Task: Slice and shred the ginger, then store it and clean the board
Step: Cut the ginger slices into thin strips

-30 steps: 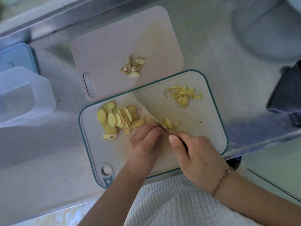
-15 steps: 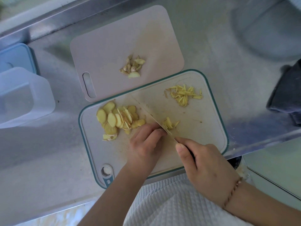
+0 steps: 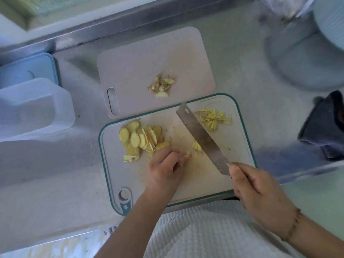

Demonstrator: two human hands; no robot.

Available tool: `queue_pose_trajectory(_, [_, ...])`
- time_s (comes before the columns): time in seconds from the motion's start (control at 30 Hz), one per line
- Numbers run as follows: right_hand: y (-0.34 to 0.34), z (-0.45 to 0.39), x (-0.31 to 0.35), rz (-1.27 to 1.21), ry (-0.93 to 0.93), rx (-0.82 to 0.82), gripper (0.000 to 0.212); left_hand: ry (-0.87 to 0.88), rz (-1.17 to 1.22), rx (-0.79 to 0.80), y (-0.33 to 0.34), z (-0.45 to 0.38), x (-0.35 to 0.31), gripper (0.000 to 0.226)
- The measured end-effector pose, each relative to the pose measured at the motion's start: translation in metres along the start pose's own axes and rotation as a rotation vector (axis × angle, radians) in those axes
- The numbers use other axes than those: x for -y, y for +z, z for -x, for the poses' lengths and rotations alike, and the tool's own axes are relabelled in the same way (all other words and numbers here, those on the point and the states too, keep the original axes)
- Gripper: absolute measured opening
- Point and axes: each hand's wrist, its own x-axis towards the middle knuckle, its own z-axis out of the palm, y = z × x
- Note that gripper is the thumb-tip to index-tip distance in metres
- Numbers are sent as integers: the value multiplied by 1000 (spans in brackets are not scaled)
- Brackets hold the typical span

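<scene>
A teal-rimmed white cutting board [image 3: 240, 146] lies on the steel counter. Ginger slices [image 3: 141, 139] are piled on its left part, ginger shreds [image 3: 214, 118] at its far right. My right hand [image 3: 258, 194] grips the handle of a cleaver [image 3: 201, 136], whose blade lies tilted with its flat side showing, over a small clump of fresh shreds [image 3: 197, 146]. My left hand [image 3: 165, 169] has its fingers curled, pinching a small bit of ginger [image 3: 187, 156] against the board beside the slices.
A pink board [image 3: 134, 71] behind holds ginger trimmings [image 3: 162, 87]. At left stand a clear plastic container [image 3: 31, 110] and a blue lid [image 3: 28, 69]. A dark cloth [image 3: 325, 129] lies at right. A pale bowl [image 3: 305, 53] is far right.
The cleaver went from edge-down beside my left fingers to tilted flat and shifted right. My right hand drew back toward the board's near right corner. The left hand stayed.
</scene>
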Motion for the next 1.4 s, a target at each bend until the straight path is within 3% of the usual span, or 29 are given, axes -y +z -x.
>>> queue_pose_trajectory(0.07, [-8,10,-12,77,-1,68,46,-21,-21,5,-12,4,0,27])
queue_pose_trajectory(0.17, [-13,13,-17,192,-50,163,34,-17,-37,-10,-28,5,3,20])
queue_pose_trajectory(0.27, [-13,7,-23,220,-45,210,62,47,-47,-19,-33,1,8,14])
queue_pose_trajectory(0.43, [-28,-19,-22,188,-20,168,35,179,-196,24,-34,-19,10,21])
queue_pose_trajectory(0.6, [-33,-49,0,189,7,97,41,131,-615,261,-40,-41,14,19])
queue_pose_trajectory(0.73, [-34,-33,5,379,-121,64,40,172,-749,440,-49,-48,12,22])
queue_pose_trajectory(0.9, [-28,-8,-10,707,-237,-85,66,117,-747,522,-61,-56,11,34])
queue_pose_trajectory(1.03, [-27,0,-15,800,-304,-125,51,-11,-676,507,-62,-61,9,42])
queue_pose_trajectory(1.17, [-24,2,-17,876,-368,-194,50,42,-674,499,-61,-65,10,30])
queue_pose_trajectory(1.3, [-22,2,-14,934,-315,-224,57,130,-699,540,-61,-65,13,26])
queue_pose_trajectory(1.4, [-27,3,-4,886,-218,-147,54,64,-561,362,-63,-62,12,19])
